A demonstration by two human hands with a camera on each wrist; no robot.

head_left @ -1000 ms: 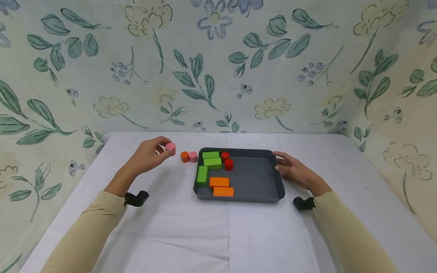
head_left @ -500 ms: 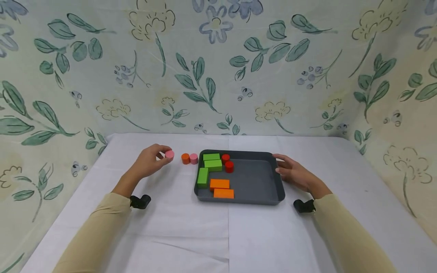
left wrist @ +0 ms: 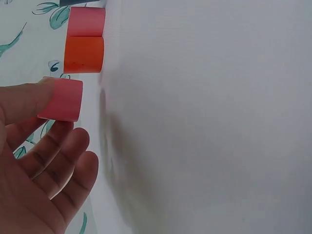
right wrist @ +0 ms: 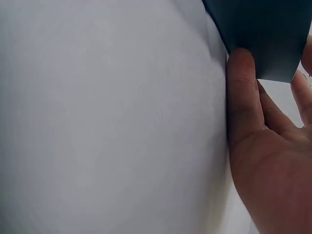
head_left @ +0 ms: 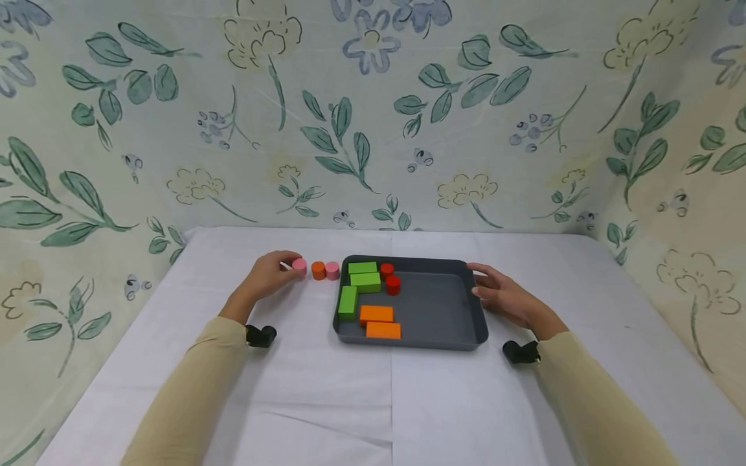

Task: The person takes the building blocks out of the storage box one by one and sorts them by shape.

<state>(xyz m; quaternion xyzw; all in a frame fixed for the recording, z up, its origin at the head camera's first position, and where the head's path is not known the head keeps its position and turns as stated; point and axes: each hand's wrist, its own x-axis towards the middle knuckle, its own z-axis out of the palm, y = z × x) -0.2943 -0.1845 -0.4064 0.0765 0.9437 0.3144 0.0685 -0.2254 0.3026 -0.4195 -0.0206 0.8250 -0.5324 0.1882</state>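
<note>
My left hand [head_left: 269, 275] pinches a pink cylinder block [left wrist: 67, 100] between thumb and fingers, just left of a short row. In that row an orange cylinder [head_left: 318, 270] touches a second pink cylinder [head_left: 332, 270]; the left wrist view shows a small gap between the held block and the orange one. My right hand [head_left: 506, 298] touches the right end of a dark grey tray [head_left: 434, 304], its thumb [right wrist: 241, 73] against the outer wall. The other fingers are partly hidden behind the tray in the right wrist view.
Inside the tray, green blocks [head_left: 365, 282] line the left and back left, red cylinders [head_left: 393, 285] stand beside them, and orange blocks [head_left: 383, 330] lie near the front. A white cloth [head_left: 326, 388] covers the table. Behind hangs a flowered curtain [head_left: 373, 129].
My left hand first came down with the pink cylinder, then shifted right, bringing it close to the orange cylinder. The right hand stays at the tray.
</note>
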